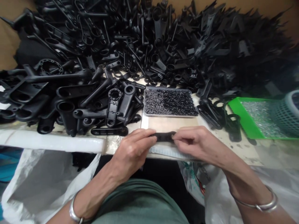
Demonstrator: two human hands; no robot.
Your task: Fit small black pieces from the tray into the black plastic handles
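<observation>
From where I stand, the person has both hands on one black piece [164, 137], a short bar held crosswise near the front edge of the table [254, 154]. The left hand [134, 146] is closed on its left end, the fingers stretched along it. The right hand [197, 141] is drawn in narrow, thumb and fingertips pinching at the right end; whether a tiny part is tucked between them as well, I cannot tell. Nor can I tell if the bar touches the table or is held just above it.

Just beyond the bar lies a pale board [170, 123], and behind that sits a clear tray [171, 115] spread with small dark and silvery bits. A longer black part [109, 131] lies on the table just beside the left hand. Farther left, larger black parts [66, 109] are heaped up, some with round holes at their ends. Across the back, a much bigger pile [158, 26] of black parts stretches almost the full width.

Off to the right, well apart from the right hand, a green tray [239, 119] holds many small shiny pieces, with a grey-blue basket [291, 107] over its far side. Each wrist wears a silvery bangle [73, 211]. Below the table, a white bag [53, 174] hangs open to the left of the green shirt [140, 202].
</observation>
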